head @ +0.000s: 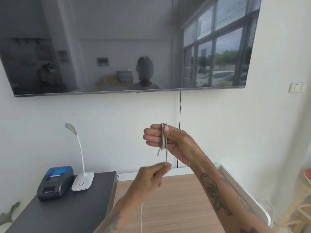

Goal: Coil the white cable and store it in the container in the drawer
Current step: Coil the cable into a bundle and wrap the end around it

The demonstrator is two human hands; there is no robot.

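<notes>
The white cable (pixel 164 138) is wound in several loops around the fingers of my right hand (pixel 165 140), which is raised in front of the wall and closed on the bundle. A short end dangles from the loops. One strand runs down to my left hand (pixel 154 175), which pinches it just below and is blurred. A thin tail of the cable (pixel 141 216) hangs past my left forearm toward the bottom edge. No drawer or container is in view.
A wooden desk top (pixel 176 199) lies below my arms. A black cabinet (pixel 64 211) at the left carries a blue-and-black receipt printer (pixel 55 182) and a white gooseneck lamp (pixel 82 180). A large TV (pixel 127 46) hangs above, with a black cord (pixel 180 115) down the wall.
</notes>
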